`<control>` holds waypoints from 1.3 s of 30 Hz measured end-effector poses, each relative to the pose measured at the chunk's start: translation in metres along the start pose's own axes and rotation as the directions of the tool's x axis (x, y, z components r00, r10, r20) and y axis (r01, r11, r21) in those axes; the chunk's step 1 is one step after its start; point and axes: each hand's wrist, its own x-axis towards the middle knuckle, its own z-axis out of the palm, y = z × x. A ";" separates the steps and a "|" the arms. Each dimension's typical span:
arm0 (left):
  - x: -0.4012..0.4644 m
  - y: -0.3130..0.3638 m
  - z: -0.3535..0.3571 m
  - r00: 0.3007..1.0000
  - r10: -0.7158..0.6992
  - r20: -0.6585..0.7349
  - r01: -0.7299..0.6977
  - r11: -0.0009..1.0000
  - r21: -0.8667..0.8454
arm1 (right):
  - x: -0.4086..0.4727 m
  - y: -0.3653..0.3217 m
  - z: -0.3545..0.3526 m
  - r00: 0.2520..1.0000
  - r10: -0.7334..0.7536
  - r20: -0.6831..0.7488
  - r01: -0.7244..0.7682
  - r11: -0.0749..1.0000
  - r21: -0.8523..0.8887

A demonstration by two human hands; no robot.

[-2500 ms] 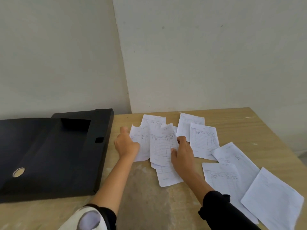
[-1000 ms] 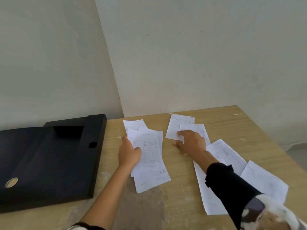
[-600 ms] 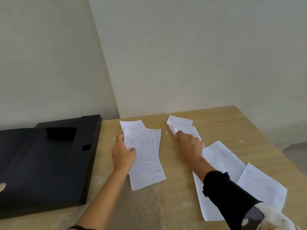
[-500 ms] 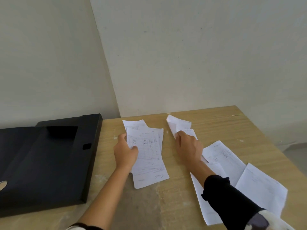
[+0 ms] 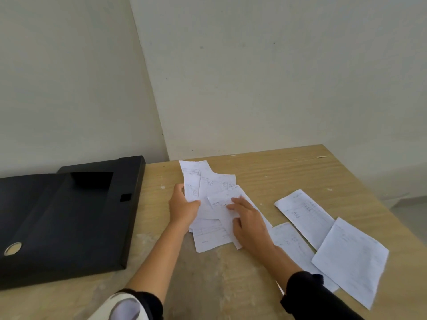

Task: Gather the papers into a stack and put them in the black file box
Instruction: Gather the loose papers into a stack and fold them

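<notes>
A loose pile of white printed papers [image 5: 216, 192] lies on the wooden table [image 5: 288, 172], just right of the open black file box [image 5: 69, 218]. My left hand [image 5: 183, 207] grips the pile's left edge, thumb on top. My right hand [image 5: 248, 221] lies flat on the topmost sheets, fingers spread, pressing them onto the pile. To the right, three more sheets lie apart: one printed sheet [image 5: 303, 212], a blank-looking sheet [image 5: 350, 257] and one [image 5: 290, 243] partly under my right forearm.
The file box fills the table's left side, with a metal ring [image 5: 12, 248] on its open cover. Walls meet in a corner behind the table. The table's right edge runs close to the far-right sheets.
My right hand has carried two sheets from the table's middle over to the left and laid them on the pile. My left hand has stayed on the pile's left edge.
</notes>
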 end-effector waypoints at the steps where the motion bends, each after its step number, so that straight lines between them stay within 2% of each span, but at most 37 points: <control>1: -0.001 -0.001 -0.001 1.000 -0.014 0.010 0.014 1.000 0.005 | 0.002 0.003 -0.003 0.999 0.011 0.032 -0.009 0.998 -0.066; 3: -0.003 -0.003 -0.003 0.998 -0.043 0.036 0.042 0.999 0.006 | 0.005 0.009 -0.005 0.995 0.045 0.094 -0.027 0.982 -0.187; 5: -0.004 -0.002 -0.003 0.996 -0.062 0.057 0.062 0.998 0.014 | 0.011 0.007 -0.002 0.991 0.038 0.130 -0.009 0.976 -0.217; 8: -0.007 0.003 0.002 0.997 -0.066 0.047 0.065 0.998 0.024 | 0.021 -0.003 0.008 0.986 -0.002 0.166 0.020 0.994 -0.110; 11: -0.012 0.004 0.010 0.999 0.032 0.035 -0.036 0.990 0.136 | 0.022 -0.007 0.006 0.993 0.050 0.102 -0.053 0.998 0.024; 13: -0.014 0.000 0.014 0.994 0.100 0.034 -0.105 0.970 0.220 | 0.016 -0.003 -0.005 0.994 0.082 0.067 -0.084 0.996 0.023; 15: -0.015 0.000 0.016 0.993 0.108 0.038 -0.114 0.961 0.253 | 0.005 0.009 -0.027 0.993 0.116 0.026 -0.115 0.993 -0.025; 18: -0.020 0.003 0.016 0.994 0.062 0.092 -0.080 0.974 0.213 | -0.022 0.043 -0.063 0.974 0.227 -0.021 -0.225 0.941 -0.253; 20: -0.028 0.003 0.015 0.993 0.039 0.108 -0.058 0.981 0.183 | -0.044 0.062 -0.076 0.948 0.318 0.005 -0.293 0.882 -0.369; 23: -0.043 0.001 0.014 0.995 0.047 0.093 -0.063 0.982 0.176 | -0.067 0.075 -0.070 0.944 0.328 0.029 -0.306 0.907 -0.291; 26: -0.061 -0.002 0.014 0.996 0.054 0.065 -0.065 0.982 0.179 | -0.068 0.075 -0.059 0.970 0.237 -0.057 -0.244 0.953 -0.181; 29: -0.077 -0.008 0.013 0.998 0.053 0.015 -0.055 0.981 0.185 | -0.057 0.066 -0.052 0.963 0.221 -0.155 -0.235 0.969 -0.082; 34: -0.099 -0.017 0.010 0.997 0.016 -0.074 -0.003 0.985 0.172 | -0.037 0.055 -0.053 0.965 0.229 -0.125 -0.233 0.972 -0.014; 39: -0.118 -0.016 0.017 0.993 0.029 -0.114 -0.009 0.985 0.170 | -0.030 0.058 -0.066 0.982 0.168 -0.090 -0.163 0.984 0.068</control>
